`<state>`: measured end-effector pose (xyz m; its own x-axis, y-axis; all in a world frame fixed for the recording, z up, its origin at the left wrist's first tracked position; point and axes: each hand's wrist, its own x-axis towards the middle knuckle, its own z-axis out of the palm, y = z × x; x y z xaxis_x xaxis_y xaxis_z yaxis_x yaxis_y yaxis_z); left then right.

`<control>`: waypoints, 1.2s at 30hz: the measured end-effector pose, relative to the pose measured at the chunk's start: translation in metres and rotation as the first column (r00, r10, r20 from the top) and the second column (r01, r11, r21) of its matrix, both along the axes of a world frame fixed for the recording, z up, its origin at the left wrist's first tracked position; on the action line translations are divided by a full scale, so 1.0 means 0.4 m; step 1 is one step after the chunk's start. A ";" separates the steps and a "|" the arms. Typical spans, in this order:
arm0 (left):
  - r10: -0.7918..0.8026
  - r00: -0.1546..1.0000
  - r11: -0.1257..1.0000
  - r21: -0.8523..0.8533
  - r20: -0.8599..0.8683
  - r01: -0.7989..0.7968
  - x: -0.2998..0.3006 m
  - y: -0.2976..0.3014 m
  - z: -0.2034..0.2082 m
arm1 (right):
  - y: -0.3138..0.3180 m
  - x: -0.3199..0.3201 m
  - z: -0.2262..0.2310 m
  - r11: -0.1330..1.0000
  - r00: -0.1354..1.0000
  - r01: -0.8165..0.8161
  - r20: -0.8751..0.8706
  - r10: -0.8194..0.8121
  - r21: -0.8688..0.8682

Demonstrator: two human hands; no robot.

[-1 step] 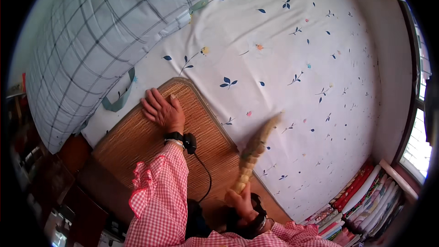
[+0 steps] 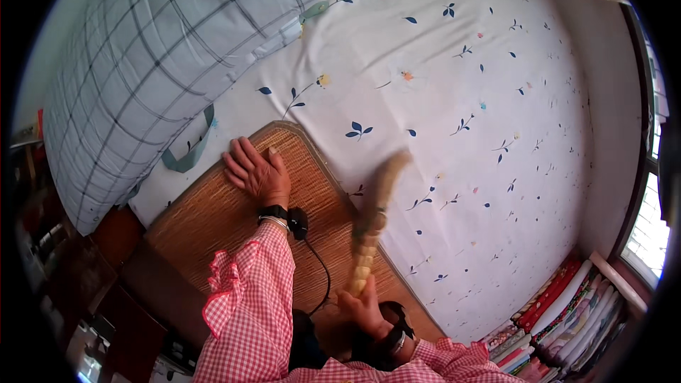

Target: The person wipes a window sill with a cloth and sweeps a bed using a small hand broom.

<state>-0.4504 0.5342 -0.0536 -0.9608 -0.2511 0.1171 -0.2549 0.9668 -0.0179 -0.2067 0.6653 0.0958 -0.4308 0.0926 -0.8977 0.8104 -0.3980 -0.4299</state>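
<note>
My right hand [image 2: 364,311] is closed round the plaited, pale-yellow handle of a short hand broom [image 2: 365,250]. The broom slants up and away over the edge of a brown woven mat [image 2: 206,220], its far end smeared by motion above the white bed sheet [image 2: 454,170]. Fingers spread, my left hand [image 2: 259,174] rests on the mat near its far corner and holds nothing. That wrist bears a black strap with a small dark device [image 2: 298,223], from which a black cable runs down. The sheet has blue leaves and small flowers.
A large blue-grey checked fabric bag [image 2: 163,71] with green straps stands at the far left of the bed. Folded cloths [image 2: 560,312] are stacked at the lower right, below a window [image 2: 645,220]. Dark furniture [image 2: 78,262] and small items lie at the left.
The broom has swung to the left, its far end moving from over the sheet toward the mat's edge. My right hand has shifted slightly left with it. My left hand stays on the mat.
</note>
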 end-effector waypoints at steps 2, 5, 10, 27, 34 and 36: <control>-0.027 1.000 0.998 -0.049 -0.009 0.027 -0.004 -0.039 -0.012 | -0.057 -0.139 -0.032 0.929 0.901 -0.362 -0.225 0.370 0.078; -0.042 0.999 0.999 -0.019 0.029 0.043 0.000 -0.035 0.043 | -0.029 -0.247 -0.036 0.912 0.868 -0.286 -0.324 0.377 0.294; -0.018 1.000 1.000 -0.006 0.006 0.018 -0.006 -0.008 0.022 | 0.316 -0.196 -0.079 0.796 0.979 0.040 -0.184 0.090 0.604; 0.009 0.997 0.999 -0.035 0.072 -0.006 0.002 -0.062 0.025 | 0.212 -0.482 -0.035 0.484 0.493 -0.624 -0.172 0.853 0.614; -0.004 1.000 1.000 -0.017 0.025 0.005 0.001 -0.033 0.014 | 0.499 -0.624 -0.080 0.459 0.860 -0.245 -0.027 0.510 0.854; -0.006 1.000 1.000 -0.012 0.019 0.006 0.002 -0.012 0.002 | 0.457 -0.628 -0.161 0.341 0.729 -0.298 -0.018 0.684 0.892</control>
